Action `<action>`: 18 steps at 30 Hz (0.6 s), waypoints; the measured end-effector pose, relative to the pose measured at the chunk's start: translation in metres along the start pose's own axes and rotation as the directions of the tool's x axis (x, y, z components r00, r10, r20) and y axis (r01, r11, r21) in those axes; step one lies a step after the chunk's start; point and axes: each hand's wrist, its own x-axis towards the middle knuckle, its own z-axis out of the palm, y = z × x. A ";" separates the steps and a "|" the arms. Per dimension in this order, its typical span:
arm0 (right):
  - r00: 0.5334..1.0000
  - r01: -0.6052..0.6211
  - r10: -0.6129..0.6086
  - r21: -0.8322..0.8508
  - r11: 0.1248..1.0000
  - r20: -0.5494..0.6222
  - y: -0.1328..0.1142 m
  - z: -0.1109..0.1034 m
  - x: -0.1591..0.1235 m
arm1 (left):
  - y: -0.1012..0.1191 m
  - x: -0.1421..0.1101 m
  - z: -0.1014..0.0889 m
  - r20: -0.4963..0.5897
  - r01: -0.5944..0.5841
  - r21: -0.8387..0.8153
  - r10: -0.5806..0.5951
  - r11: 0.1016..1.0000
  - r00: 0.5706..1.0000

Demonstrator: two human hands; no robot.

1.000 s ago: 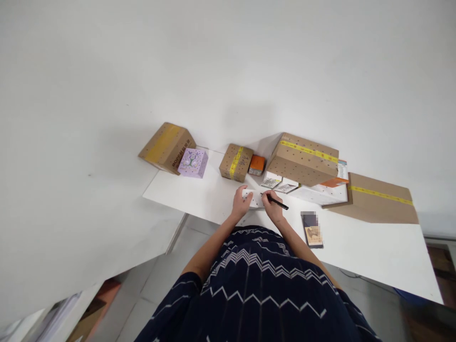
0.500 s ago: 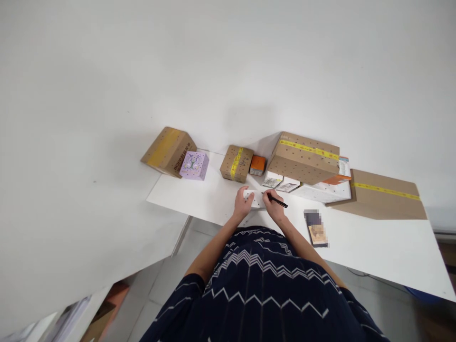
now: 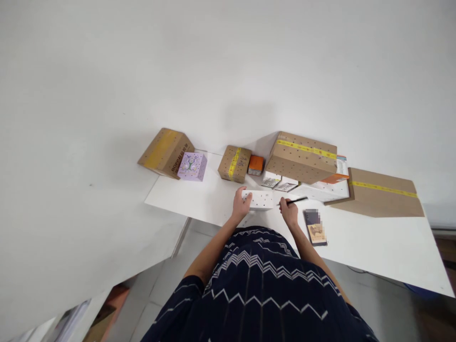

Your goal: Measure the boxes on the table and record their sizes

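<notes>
A small white box (image 3: 262, 199) with dark dots on its top lies on the white table (image 3: 192, 202) in front of my body. My left hand (image 3: 241, 204) grips its left end, the thumb across the top and the fingers behind. Just right of the box, my right hand (image 3: 289, 211) holds a black pen (image 3: 298, 200), closed around it. The pen's tip points left towards the box, apart from it. Behind the box stand two small white boxes (image 3: 286, 184), and a small brown carton (image 3: 234, 164) with yellow tape is beside an orange box (image 3: 255, 165).
A large dotted carton (image 3: 302, 156) rests on white boxes at the back right, with a longer taped carton (image 3: 384, 192) to its right. A phone (image 3: 315, 228) lies near the front edge. Back left are another carton (image 3: 166, 152) and a lilac box (image 3: 193, 166).
My right hand has moved right with the pen, off the white box, leaving its right end visible. The left hand stays on the box.
</notes>
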 end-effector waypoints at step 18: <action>0.913 -0.382 0.234 -0.500 0.777 -0.334 0.115 -0.073 -0.005 | 0.001 0.000 0.000 -0.021 -0.032 0.043 0.033 0.999 0.999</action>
